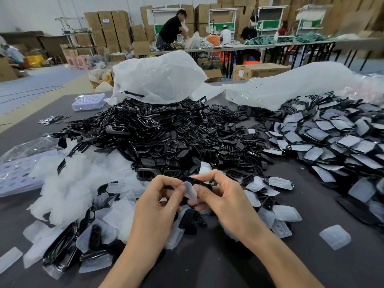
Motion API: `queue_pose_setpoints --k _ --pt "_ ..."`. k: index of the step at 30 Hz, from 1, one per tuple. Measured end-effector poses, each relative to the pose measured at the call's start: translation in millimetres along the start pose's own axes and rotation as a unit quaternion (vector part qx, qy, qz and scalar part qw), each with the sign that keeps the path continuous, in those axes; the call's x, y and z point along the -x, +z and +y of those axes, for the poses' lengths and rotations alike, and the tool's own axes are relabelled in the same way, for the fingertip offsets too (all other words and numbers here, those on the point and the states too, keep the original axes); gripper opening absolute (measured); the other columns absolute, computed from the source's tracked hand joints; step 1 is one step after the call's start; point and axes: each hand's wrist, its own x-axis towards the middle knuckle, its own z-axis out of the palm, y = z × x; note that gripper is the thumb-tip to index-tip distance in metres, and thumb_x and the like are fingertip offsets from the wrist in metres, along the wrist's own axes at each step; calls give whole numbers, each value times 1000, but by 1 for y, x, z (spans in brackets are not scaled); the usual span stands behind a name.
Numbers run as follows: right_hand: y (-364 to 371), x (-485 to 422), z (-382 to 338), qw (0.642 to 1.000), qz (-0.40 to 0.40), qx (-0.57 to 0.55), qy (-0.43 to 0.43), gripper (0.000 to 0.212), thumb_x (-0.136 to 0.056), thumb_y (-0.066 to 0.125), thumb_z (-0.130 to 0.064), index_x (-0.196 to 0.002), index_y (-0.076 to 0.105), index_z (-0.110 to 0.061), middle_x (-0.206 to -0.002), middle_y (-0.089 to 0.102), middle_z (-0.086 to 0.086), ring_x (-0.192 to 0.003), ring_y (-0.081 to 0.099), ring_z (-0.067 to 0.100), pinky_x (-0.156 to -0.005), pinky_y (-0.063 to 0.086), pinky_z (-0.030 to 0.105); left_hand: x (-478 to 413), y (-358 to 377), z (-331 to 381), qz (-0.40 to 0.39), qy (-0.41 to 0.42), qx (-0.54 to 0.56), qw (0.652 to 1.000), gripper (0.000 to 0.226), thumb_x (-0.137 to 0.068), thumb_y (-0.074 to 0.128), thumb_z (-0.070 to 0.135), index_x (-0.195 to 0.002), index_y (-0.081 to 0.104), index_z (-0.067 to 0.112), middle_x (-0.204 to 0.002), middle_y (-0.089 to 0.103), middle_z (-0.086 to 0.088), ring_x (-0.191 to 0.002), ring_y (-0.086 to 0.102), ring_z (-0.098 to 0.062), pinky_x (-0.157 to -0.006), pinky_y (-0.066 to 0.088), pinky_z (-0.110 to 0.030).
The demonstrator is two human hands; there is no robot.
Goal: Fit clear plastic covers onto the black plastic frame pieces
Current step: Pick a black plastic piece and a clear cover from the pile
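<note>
Clear cover, seemingly flimsy, sits pinched at its edges by left hand and right hand over black frame.

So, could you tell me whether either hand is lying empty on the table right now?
No, the left hand and right hand together grip a black frame piece and clear cover.

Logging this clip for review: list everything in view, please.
frames: many, black, heaped mid-table
covered frames: many, black and clear, heaped right
covers: many, clear, heaped left
loose cover: one, clear, near right
bags: two, clear, behind heaps
trays: two, lilac, left
table: one, dark grey, underneath
boxes: many, brown, far wall
people: several, far tables
held frame: one, black, between hands
held cover: one, clear, against held frame
left hand: pinches held cover
right hand: grips held frame
</note>
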Motion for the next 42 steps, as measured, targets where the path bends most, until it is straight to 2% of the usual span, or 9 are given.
queue_pose_setpoints --k 3,6,9,11,15,25,30,36,42 --pt "2 -1 0 999 -12 -50 1 11 -97 67 -28 -106 69 -34 -91 79 9 -86 77 19 -72 58 20 1 1 1 8 1 28 1000 7 -87 67 41 -84 65 35 -78 73 2 -69 68 -15 -64 54 -24" --pt "4 -2 1 996 -28 -84 -1 25 -94 65 -34 -116 67 -22 -97 79 11 -93 77 25 -76 60 24 1 4 -1 27 -2 35 999 10 -84 66 45 -85 62 35 -76 69 4 -71 66 -21 -67 56 -32" --pt "5 -2 2 993 -45 -109 -4 37 -92 62 -44 -119 66 -19 -100 78 11 -96 76 27 -79 60 25 0 3 -3 35 6 31 999 15 -81 62 48 -94 58 42 -81 65 8 -72 64 -19 -65 53 -25" --pt "6 -1 2 993 -50 -106 -11 42 -88 67 -49 -119 66 -21 -99 79 10 -95 77 26 -78 60 25 -1 1 -3 23 10 33 999 16 -83 62 48 -99 62 44 -84 67 8 -74 65 -15 -66 53 -23" --pt "4 0 6 998 -18 -4 -56 13 -101 61 -31 -111 69 -33 -89 77 5 -85 75 18 -74 59 25 1 1 -2 -8 19 24 999 14 -85 63 49 -92 67 38 -77 69 0 -70 63 -17 -63 52 -24" --pt "2 2 9 998 -42 36 -39 19 -105 51 -29 -116 62 -41 -78 72 -4 -73 65 8 -70 53 23 -1 -3 6 -70 -19 82 994 23 -90 58 39 -85 68 20 -66 64 1 -60 58 -11 -58 51 -19" --pt "2 2 9 997 -48 51 -34 21 -104 52 -28 -119 61 -40 -83 74 0 -76 68 10 -72 56 27 0 -3 5 -65 -1 23 998 12 -93 59 34 -91 67 42 -71 70 -1 -65 65 -9 -63 52 -18" --pt "8 3 6 999 -18 -4 -34 13 -101 63 -30 -113 65 -29 -78 72 -2 -73 68 11 -69 54 23 6 2 0 -18 63 -83 994 18 -93 47 48 -102 62 49 -79 71 14 -71 68 -9 -61 51 -17" --pt "5 1 5 999 11 -15 -35 14 -99 66 -18 -103 70 -30 -72 70 -9 -64 64 5 -64 52 17 12 6 4 -40 95 -83 991 30 -103 44 28 -115 62 48 -91 73 17 -86 71 -6 -71 52 -13"
